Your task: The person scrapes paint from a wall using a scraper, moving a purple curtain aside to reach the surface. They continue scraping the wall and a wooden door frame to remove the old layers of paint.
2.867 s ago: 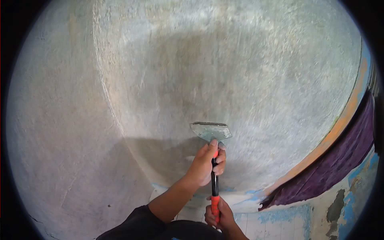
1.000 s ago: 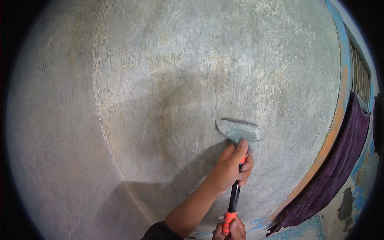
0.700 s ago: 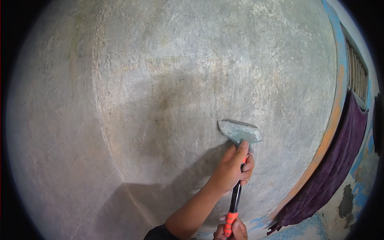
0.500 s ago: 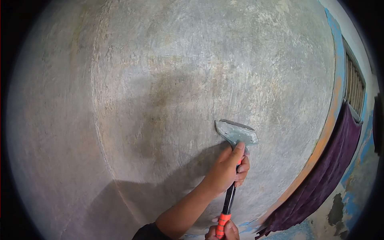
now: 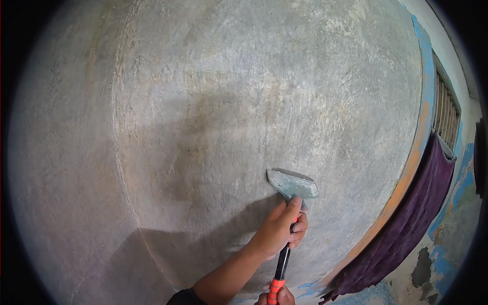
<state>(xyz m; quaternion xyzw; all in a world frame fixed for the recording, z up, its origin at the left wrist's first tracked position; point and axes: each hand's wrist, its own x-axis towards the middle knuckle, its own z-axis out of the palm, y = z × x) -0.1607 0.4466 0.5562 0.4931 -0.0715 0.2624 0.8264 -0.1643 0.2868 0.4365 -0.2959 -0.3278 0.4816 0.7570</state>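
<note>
A long-handled scraper (image 5: 292, 184) has its wide grey head against the bare grey wall (image 5: 229, 127), blade edge upward and slightly tilted. Its handle is black with red grips and runs down toward me. My left hand (image 5: 284, 226) is closed around the upper handle just below the head, thumb laid along the top. Lower down, at the bottom edge of the view, my right hand (image 5: 277, 297) wraps the red end grip; part of it is cut off by the frame.
A dark purple cloth (image 5: 401, 229) hangs at the right below a barred window opening (image 5: 446, 107). Blue and orange painted trim borders the wall there. A raised vertical ridge (image 5: 118, 152) runs down the left. My arm's shadow falls on the lower wall.
The scraper and both hands have moved down the wall and a little left. The view has shifted slightly. Both hands keep their hold on the handle.
</note>
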